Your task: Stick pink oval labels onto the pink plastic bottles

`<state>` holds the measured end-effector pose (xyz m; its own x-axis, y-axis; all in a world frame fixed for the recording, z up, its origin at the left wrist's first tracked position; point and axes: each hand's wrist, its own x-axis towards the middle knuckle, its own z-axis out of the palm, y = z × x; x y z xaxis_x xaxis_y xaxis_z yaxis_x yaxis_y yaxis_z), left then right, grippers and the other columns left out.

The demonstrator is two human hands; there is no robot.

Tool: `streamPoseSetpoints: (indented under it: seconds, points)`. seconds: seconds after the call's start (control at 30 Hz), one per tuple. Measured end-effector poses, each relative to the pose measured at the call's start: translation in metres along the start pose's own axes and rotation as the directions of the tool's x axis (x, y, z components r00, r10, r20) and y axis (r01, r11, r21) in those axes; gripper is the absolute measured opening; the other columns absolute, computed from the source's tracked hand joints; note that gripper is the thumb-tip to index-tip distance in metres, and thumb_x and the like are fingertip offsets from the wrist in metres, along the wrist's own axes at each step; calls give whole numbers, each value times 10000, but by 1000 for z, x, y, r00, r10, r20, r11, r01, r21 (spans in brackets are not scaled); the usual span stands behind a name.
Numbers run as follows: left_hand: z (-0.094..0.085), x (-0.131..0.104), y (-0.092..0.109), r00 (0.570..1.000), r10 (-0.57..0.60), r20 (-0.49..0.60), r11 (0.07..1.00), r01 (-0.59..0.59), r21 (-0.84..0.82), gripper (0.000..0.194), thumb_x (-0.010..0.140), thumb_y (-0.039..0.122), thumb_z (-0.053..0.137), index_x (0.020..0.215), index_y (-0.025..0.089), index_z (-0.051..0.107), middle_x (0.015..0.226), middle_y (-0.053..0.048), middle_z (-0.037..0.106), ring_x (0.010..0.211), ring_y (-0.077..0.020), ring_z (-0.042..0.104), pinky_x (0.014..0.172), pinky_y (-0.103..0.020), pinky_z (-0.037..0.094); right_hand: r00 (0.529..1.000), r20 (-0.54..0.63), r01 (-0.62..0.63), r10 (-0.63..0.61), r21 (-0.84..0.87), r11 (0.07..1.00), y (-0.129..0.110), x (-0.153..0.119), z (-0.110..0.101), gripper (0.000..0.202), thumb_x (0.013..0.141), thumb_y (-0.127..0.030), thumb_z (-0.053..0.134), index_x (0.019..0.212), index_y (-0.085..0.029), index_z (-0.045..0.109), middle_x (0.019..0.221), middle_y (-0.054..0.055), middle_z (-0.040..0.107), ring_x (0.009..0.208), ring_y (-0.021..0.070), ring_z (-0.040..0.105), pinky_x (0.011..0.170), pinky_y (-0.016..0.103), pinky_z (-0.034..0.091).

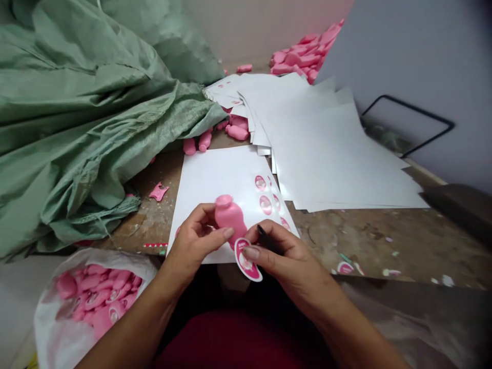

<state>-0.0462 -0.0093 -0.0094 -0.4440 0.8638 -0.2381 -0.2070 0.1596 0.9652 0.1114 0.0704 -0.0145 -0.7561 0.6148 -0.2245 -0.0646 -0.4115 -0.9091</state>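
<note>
My left hand (196, 238) is closed round a small pink plastic bottle (230, 218), its neck pointing away from me. Between thumb and fingers, my right hand (284, 253) pinches an oval pink-and-white sticker (246, 259) printed with "BABY", held at the bottle's near end. Whether the sticker touches the bottle I cannot tell. A dark pen-like tool (269, 241) also rests in the right hand's fingers. Below both hands lies a white sticker sheet (203, 179) with several oval stickers (265, 204) left along its right side.
A big green sack (96, 113) covers the table's left, with loose pink bottles (237, 128) beside it. Blank white sheets (326, 148) are stacked on the right. More bottles are heaped (303, 54) at the back. A white bag (49, 318) of labelled bottles stands at lower left.
</note>
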Motion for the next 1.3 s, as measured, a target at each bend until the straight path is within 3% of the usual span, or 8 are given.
streamPoseSetpoints:
  seconds: [0.13, 0.23, 0.43, 0.57, 0.67, 0.83, 1.03, 1.3]
  points:
    - [7, -6, -2, 980, -160, 118, 935, 189, -300, 495, 718, 253, 760, 1193, 222, 624, 946, -3, 655, 821, -132, 589, 795, -264, 465, 999, -44, -13, 13, -10, 1000, -3, -5, -2, 249, 763, -333, 789, 970, -273, 664, 799, -42, 639, 714, 107, 576, 641, 220, 468]
    - [12, -10, -3, 964, -236, 124, 881, 266, -391, 475, 744, 215, 706, 1207, 214, 599, 981, -16, 659, 851, -143, 602, 822, -288, 486, 988, -148, 35, -41, -44, 998, -6, -5, -2, 316, 740, -343, 792, 1015, -289, 645, 879, -30, 673, 792, 129, 621, 697, 247, 511]
    - [17, -14, -7, 957, -247, 155, 860, 290, -420, 524, 822, 158, 623, 1319, 258, 491, 991, -16, 665, 858, -145, 638, 769, -272, 528, 937, -256, 172, -235, -245, 954, -3, -4, 3, 230, 786, -348, 728, 985, -285, 631, 894, -24, 678, 819, 150, 647, 738, 288, 537]
    - [21, -16, -8, 952, -255, 171, 821, 307, -482, 394, 903, 391, 607, 1259, 240, 528, 1037, -50, 667, 863, -161, 658, 709, -263, 549, 921, -273, 192, -279, -306, 933, -1, -3, 8, 203, 791, -299, 709, 975, -274, 624, 911, -21, 689, 863, 155, 665, 791, 303, 539]
    - [26, -18, -10, 950, -261, 171, 785, 312, -535, 455, 895, 538, 591, 1220, 222, 559, 1079, -75, 678, 895, -170, 668, 730, -260, 551, 915, -269, 202, -301, -339, 919, -1, -2, 11, 196, 785, -272, 696, 966, -273, 622, 882, -26, 693, 840, 154, 664, 778, 304, 536]
    - [33, -19, -11, 963, -233, 134, 804, 268, -530, 558, 858, 609, 603, 1236, 201, 554, 1200, -99, 655, 1115, -234, 630, 865, -312, 545, 920, -260, 195, -294, -346, 918, 0, -1, 14, 184, 799, -280, 687, 969, -266, 616, 872, -20, 700, 809, 152, 664, 731, 294, 542]
    - [35, -19, -13, 968, -215, 130, 831, 252, -495, 595, 838, 655, 590, 1238, 217, 543, 1167, -91, 656, 1095, -262, 637, 786, -338, 573, 933, -280, 150, -226, -269, 951, 3, -1, 13, 194, 802, -328, 698, 961, -262, 609, 836, -24, 667, 716, 130, 622, 584, 231, 527]
    - [36, -19, -16, 979, -189, 77, 859, 203, -471, 492, 878, 595, 582, 1196, 219, 588, 1198, -72, 645, 1135, -229, 614, 886, -329, 540, 948, -278, 111, -157, -174, 978, 3, 1, 13, 221, 794, -355, 711, 956, -262, 594, 779, -38, 635, 646, 116, 595, 537, 217, 526]
